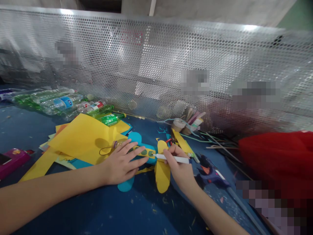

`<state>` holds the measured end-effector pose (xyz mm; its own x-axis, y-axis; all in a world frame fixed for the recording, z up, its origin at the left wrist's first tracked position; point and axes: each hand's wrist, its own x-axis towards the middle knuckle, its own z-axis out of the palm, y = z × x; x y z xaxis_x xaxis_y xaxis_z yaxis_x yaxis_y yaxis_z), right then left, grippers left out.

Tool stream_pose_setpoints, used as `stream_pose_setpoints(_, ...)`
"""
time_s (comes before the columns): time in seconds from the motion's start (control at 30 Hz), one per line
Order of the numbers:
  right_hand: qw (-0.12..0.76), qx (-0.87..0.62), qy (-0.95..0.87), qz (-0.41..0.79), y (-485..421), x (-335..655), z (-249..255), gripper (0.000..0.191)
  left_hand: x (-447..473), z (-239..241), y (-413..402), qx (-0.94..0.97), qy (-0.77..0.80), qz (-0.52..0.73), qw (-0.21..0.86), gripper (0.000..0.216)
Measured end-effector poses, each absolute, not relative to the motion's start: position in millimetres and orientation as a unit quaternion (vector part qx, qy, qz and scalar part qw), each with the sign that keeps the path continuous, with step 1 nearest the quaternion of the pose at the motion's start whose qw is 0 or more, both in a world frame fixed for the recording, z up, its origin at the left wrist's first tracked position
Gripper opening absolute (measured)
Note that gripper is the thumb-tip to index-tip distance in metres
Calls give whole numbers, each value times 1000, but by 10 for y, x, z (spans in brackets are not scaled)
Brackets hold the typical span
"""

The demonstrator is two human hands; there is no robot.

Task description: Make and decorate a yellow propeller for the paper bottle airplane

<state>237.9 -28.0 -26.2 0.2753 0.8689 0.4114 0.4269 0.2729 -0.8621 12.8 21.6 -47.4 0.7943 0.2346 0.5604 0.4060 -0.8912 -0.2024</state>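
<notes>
My left hand point(121, 161) lies flat with fingers stretched out, pressing down a craft bottle point(144, 152) wrapped in yellow paper with green dots. Blue foam wings point(127, 184) and a yellow paper wing point(162, 173) stick out from the bottle. My right hand point(179, 166) is closed round a white marker pen point(172, 158), its tip touching the yellow strip on the bottle.
Yellow paper sheets point(83, 137) lie at left, with several plastic bottles point(63, 102) behind them. A glue gun point(211, 173), tape roll point(178, 124), sticks point(220, 143) and red cloth point(278, 156) sit at right. A pink object point(12, 160) lies far left. A perforated metal screen point(156, 65) stands behind.
</notes>
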Motion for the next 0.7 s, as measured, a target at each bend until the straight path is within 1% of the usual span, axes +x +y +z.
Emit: stream_pose_setpoints(0.7,564,-572,-563,196,-262,2404,-292,33,135,-476,218,-936,-170,-270,149,40)
